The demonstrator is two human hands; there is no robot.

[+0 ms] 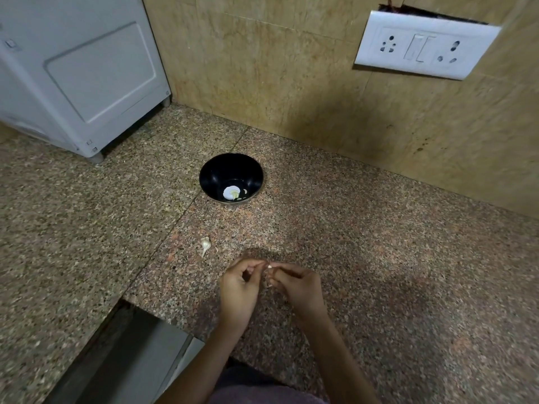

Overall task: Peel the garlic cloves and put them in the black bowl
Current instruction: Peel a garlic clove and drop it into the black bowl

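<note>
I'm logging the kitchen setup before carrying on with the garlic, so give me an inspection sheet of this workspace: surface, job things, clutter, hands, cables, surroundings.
Surface: speckled brown granite counter, one seam across it.
Job's things: round black bowl near the wall, pale pieces in its bottom; small pale garlic clove pinched between both hands; loose whitish garlic piece on the counter, left of the hands.
Clutter: nothing seen.
Hands: left hand and right hand both pinch the clove.
Cables: reddish wire in the wall opening above the white socket-and-switch plate.
Surroundings: that plate hangs tilted on the beige tiled wall; white appliance rear left.
</note>
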